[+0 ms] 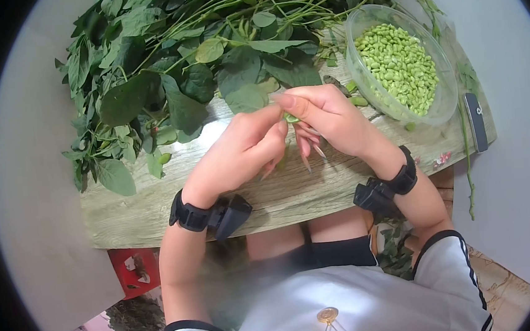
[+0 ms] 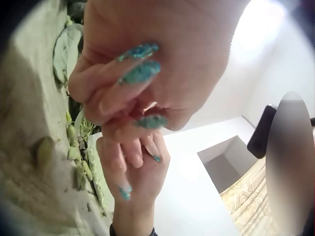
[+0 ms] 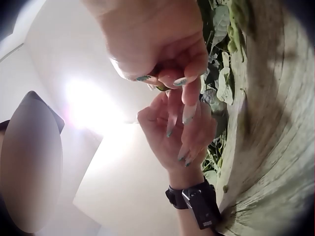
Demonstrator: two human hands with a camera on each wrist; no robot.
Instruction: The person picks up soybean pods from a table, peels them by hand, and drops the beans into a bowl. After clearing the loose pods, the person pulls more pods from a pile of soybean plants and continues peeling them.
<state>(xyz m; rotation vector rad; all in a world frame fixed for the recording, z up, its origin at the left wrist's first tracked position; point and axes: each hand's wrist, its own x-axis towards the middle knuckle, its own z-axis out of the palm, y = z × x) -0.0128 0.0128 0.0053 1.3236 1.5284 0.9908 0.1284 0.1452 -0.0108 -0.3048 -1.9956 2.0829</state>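
Both hands meet over the near half of the table, fingertips together around a green bean pod (image 1: 291, 118). The left hand (image 1: 235, 148) pinches it from the left with thumb and forefinger. From the other side the right hand (image 1: 336, 117) pinches it, thumb on top and the other fingers hanging below. Most of the pod is hidden by the fingers; in the right wrist view only a sliver of green shows under the fingertips. Shelled green beans (image 1: 402, 67) fill much of a clear plastic tub (image 1: 449, 89) just beyond the right hand.
Leafy bean plants (image 1: 175, 54) with stems are heaped along the table's far side. Loose pods (image 1: 164, 158) lie near the leaves. A dark flat device (image 1: 476, 123) and a bare stem (image 1: 469, 174) lie at the right edge of the wooden table (image 1: 138, 219).
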